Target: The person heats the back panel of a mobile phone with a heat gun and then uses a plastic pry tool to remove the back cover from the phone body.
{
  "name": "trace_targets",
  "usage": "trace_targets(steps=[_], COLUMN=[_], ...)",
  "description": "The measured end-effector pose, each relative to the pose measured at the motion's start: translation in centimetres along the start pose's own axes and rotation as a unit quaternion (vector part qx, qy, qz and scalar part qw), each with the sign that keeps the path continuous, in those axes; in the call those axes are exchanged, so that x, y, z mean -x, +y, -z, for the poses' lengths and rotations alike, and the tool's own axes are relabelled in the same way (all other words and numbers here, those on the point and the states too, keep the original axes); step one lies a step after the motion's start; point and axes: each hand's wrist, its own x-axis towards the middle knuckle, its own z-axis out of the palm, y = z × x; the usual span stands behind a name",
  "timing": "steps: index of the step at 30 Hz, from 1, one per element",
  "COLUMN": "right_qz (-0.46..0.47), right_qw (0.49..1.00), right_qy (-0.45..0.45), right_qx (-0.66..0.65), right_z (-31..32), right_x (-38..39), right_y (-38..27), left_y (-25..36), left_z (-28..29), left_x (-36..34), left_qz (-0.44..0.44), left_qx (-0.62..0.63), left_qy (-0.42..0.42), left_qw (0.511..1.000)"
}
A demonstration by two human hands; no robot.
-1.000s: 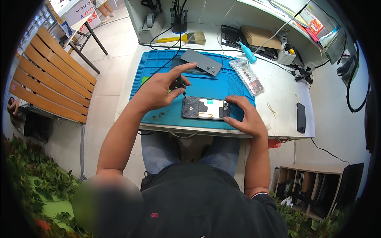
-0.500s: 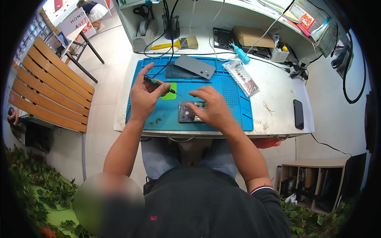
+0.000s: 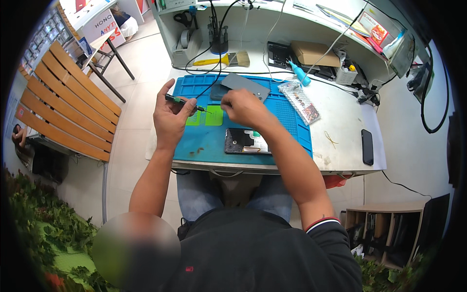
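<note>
Lying nearest the body, below and right of the left-hand grip, the opened phone point(image 3: 245, 141) sat on the blue mat point(image 3: 199, 141), its right end hidden behind the right forearm. Progress, as far as I could judge: opening up looked done, with dark and pale internals plus a small green patch exposed; inner parts looked mostly in place, and nothing covered them again. Couldn't tell which screws were out. Left hand point(image 3: 169, 120) had thumb and fingers closed on a screwdriver point(image 3: 176, 100), forefinger raised, tip pointing right and clear of the phone, so no screw was being turned. Right hand point(image 3: 243, 107) hung just right of that tip, fingertips drawn close together; couldn't tell if they pinched anything. Under the driver tip as viewed: a lime-green square point(image 3: 214, 117) on the mat. Beyond the right hand, a grey panel with camera holes point(image 3: 248, 83) lay apart from the phone, likely its back cover; right of it, a bubble-wrap packet point(image 3: 299, 102). Farthest from the grip, a yellow-handled brush point(image 3: 214, 61).
</note>
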Motion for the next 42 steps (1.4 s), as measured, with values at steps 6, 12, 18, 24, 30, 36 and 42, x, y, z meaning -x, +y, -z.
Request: trace_targets(steps=[6,12,18,24,30,36,42], right_qz=[0.073,0.114,0.156,0.085,0.058,0.141,0.154], right_qw=[0.995,0.986,0.968,0.968,0.973,0.97,0.98], right_qy=[-0.067,-0.11,-0.164,-0.235,-0.217,-0.195,-0.09], right_qx=[-0.01,0.05,0.111,0.028,-0.043,0.046,0.091], right_z=[-2.7,-4.1,-4.0,-2.0,-1.3,-4.5,-5.8], right_x=[1.9,1.0,-0.4,-1.5,-1.3,-1.6,0.8], right_y=[-2.5,-3.6,-4.1,-3.5,-3.2,-3.1,-2.9], left_y=[-0.8,-0.6,-1.4,-1.7,-1.4,-1.9,-1.0], left_z=[1.6,3.1,4.5,4.9,5.1,4.8,4.8], left_x=[1.0,1.4,1.0,1.4,1.6,1.7,2.0], left_qz=[0.011,0.007,0.01,0.028,0.032,0.029,0.01], left_qx=[-0.02,-0.066,-0.047,-0.051,-0.053,-0.061,-0.046], left_qy=[0.021,0.043,0.066,0.059,0.063,0.06,0.052], left_qw=[1.0,0.997,0.997,0.997,0.996,0.996,0.997])
